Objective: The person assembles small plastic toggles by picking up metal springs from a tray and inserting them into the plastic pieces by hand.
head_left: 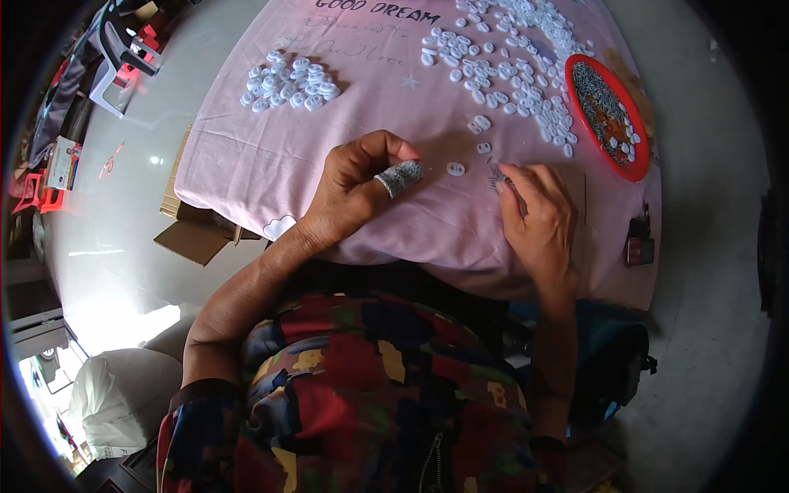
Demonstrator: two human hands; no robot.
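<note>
My left hand (357, 181) is over the pink cloth with its fingers curled. A grey knitted cover (400, 178) wraps its thumb, and the index fingertip bends down close to it. Whatever lies between them is too small to make out. My right hand (538, 209) has thumb and forefinger pinched together beside a small pile of thin metal pieces (495, 172), and what they grip is hidden. Between the hands lies a white oval two-holed piece (455, 168). A few similar white pieces (483, 148) sit just beyond it.
A heap of white pieces (288, 82) lies at the far left, with a larger spread (526, 78) at the far right. The red oval tray (574, 97) holds small metal pieces and several white ones. A cardboard box (193, 238) stands beside the table's left edge.
</note>
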